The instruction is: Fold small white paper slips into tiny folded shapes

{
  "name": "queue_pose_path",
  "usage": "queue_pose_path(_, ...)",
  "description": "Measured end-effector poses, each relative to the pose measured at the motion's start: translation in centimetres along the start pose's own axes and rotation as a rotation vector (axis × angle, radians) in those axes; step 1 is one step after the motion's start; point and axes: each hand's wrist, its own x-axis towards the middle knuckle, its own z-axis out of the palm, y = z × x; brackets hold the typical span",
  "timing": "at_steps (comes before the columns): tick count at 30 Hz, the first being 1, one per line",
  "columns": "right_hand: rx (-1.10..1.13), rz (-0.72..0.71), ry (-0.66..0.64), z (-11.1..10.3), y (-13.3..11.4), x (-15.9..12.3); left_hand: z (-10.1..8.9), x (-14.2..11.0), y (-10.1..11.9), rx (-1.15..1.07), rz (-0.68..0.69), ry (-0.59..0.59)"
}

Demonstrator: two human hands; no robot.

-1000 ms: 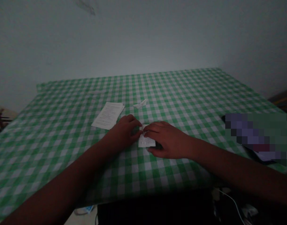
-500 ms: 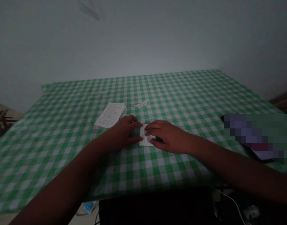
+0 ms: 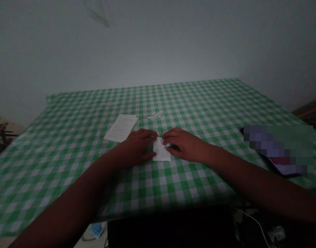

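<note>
A small folded white paper (image 3: 161, 153) with printed lines lies on the green-and-white checked tablecloth (image 3: 70, 144). My left hand (image 3: 137, 146) rests on its left edge, fingers pressed flat along the fold. My right hand (image 3: 185, 144) comes in from the right, with its fingertips pinching the paper's upper right corner. Both hands touch the same paper.
A stack of printed white sheets (image 3: 121, 127) lies just beyond my left hand. A small folded scrap (image 3: 154, 116) sits farther back. A blurred dark object (image 3: 276, 148) lies at the right edge of the table. A pale wall rises behind; a white cable (image 3: 253, 220) hangs below.
My right hand slid back to the right and off the paper, so more of the sheet shows. The left hand stayed on the left edge.
</note>
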Motion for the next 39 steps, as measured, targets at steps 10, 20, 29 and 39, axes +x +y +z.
queue_pose_path(10, -0.047, 0.011, -0.035, -0.1, 0.1, 0.0, -0.4, 0.0, 0.6, 0.031, -0.040, -0.029)
queue_pose_path(20, -0.007, 0.059, -0.036, -0.4, -0.3, -0.3, -0.7, 0.2, 0.6, -0.019, -0.042, -0.020)
queue_pose_path(29, 0.185, 0.211, 0.138, 0.9, 1.0, 0.5, -0.5, 0.2, 0.4, -0.054, -0.031, -0.013)
queue_pose_path(39, 0.202, 0.252, 0.162, 0.8, 1.6, 1.1, 0.1, 0.1, 2.0, -0.030, -0.102, 0.021)
